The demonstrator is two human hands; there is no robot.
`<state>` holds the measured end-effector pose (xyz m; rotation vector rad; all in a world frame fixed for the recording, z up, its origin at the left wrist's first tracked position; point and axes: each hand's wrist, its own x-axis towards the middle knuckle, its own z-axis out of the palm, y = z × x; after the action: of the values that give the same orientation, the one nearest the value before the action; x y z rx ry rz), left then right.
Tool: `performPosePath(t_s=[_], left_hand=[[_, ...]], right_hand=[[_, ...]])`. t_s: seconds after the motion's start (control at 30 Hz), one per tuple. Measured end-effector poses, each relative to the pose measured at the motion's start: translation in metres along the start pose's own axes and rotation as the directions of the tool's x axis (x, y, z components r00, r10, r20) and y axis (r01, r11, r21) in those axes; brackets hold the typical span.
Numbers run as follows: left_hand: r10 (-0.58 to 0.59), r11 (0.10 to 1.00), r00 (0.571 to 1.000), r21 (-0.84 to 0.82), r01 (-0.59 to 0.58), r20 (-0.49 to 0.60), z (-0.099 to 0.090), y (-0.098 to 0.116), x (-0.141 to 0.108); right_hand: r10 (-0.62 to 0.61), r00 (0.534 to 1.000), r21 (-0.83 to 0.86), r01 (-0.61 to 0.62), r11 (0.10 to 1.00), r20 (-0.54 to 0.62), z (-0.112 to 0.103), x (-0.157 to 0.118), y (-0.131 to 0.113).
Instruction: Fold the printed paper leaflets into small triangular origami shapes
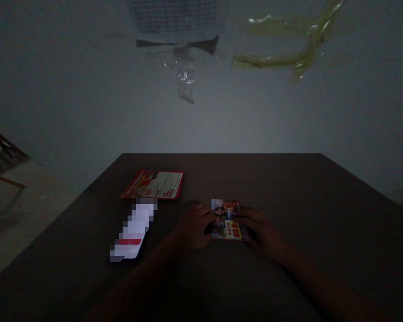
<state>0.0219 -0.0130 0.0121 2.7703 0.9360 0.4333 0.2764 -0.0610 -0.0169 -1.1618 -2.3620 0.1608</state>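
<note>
A small folded leaflet (225, 219) with colourful printing and a red "89.9" on a yellow patch lies on the dark wooden table (255, 179). Its left edge is gripped by my left hand (194, 229), thumb and fingers bent around the side. My right hand (264, 233) holds the opposite edge, fingers reaching over the printed face and thumb low at the corner. Dim light hides exactly how the fingertips press on the paper.
Farther back on the left lies a stack of red and cream leaflets (166, 185). In front of it rests a bright, pixelated, phone-shaped thing (134, 232). A wall (221, 120) with tape (272, 60) rises behind the table. Brown furniture legs (6, 147) show at far left.
</note>
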Motion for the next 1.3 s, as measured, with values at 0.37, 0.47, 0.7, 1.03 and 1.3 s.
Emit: performPosePath(t_s=[0.37, 0.47, 0.7, 1.03, 1.3], left_hand=[[-0.029, 0.999, 0.999, 0.046, 0.028, 0.015, 0.001, -0.001, 0.000], [-0.031, 0.999, 0.999, 0.043, 0.031, 0.016, 0.001, -0.002, 0.000], [0.000, 1.000, 1.000, 0.010, 0.000, 0.018, -0.004, 0.002, -0.001], [-0.029, 0.998, 0.998, -0.056, 0.026, -0.060, 0.001, -0.003, 0.001], [-0.120, 0.989, 0.986, -0.104, 0.108, -0.113, 0.012, -0.003, 0.004]], right_hand=[[0.023, 1.000, 0.019, -0.023, 1.000, -0.008, -0.003, 0.002, -0.004], [0.031, 1.000, 0.033, -0.031, 0.999, 0.001, -0.003, 0.002, -0.004], [0.020, 1.000, 0.035, -0.019, 0.999, -0.024, 0.000, 0.001, 0.002], [0.035, 0.995, 0.021, -0.033, 0.999, -0.092, 0.001, 0.002, 0.011], [0.033, 0.995, 0.015, -0.032, 0.999, -0.098, 0.006, 0.004, 0.007]])
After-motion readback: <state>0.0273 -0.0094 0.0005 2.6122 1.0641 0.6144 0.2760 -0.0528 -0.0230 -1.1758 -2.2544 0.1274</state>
